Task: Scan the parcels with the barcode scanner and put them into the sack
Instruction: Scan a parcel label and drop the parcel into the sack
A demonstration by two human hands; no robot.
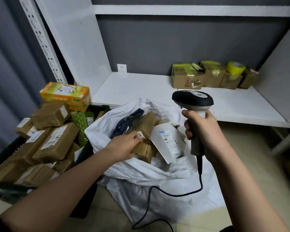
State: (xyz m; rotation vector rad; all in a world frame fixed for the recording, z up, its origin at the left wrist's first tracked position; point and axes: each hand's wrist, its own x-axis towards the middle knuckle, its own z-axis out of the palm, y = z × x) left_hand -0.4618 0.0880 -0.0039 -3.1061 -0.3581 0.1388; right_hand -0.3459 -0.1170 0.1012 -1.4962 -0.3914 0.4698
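A white sack (141, 171) stands open on the floor in the middle, with several parcels inside, among them a white mailer (167, 143) and a dark blue bag (129, 121). My left hand (124, 146) reaches into the sack's mouth and grips a small brown taped parcel (143, 152). My right hand (203, 131) holds the barcode scanner (193, 101) by its handle above the sack's right side, head pointing left. Its black cable (187, 193) trails down over the sack.
A black crate (84, 206) at the left is heaped with brown parcels (55, 143), a green one and an orange box (65, 94). A white shelf (224, 104) behind carries several small cardboard boxes (187, 79) and a yellow tape roll (235, 67).
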